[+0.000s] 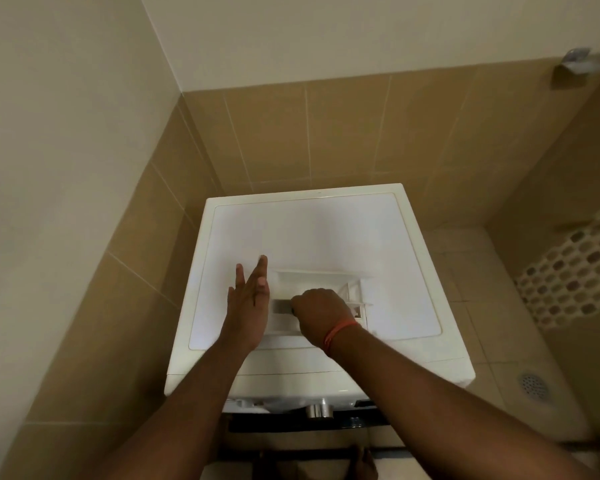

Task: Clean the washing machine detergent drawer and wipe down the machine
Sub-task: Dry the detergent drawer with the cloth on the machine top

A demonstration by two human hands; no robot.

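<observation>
Two hands [248, 299] [321, 311] steady boxy white plastic drawer [312, 282] — atop glossy machine [326, 230].

You have the washing machine [312, 230] in front of you, its flat white top serving as the work surface, pushed into a corner of tan tiled walls. The white detergent drawer [321, 285] lies directly on that top, toward the near edge and slightly right of centre, open side up. To the right the tiled floor [465, 271] carries a round metal drain [533, 385].
</observation>
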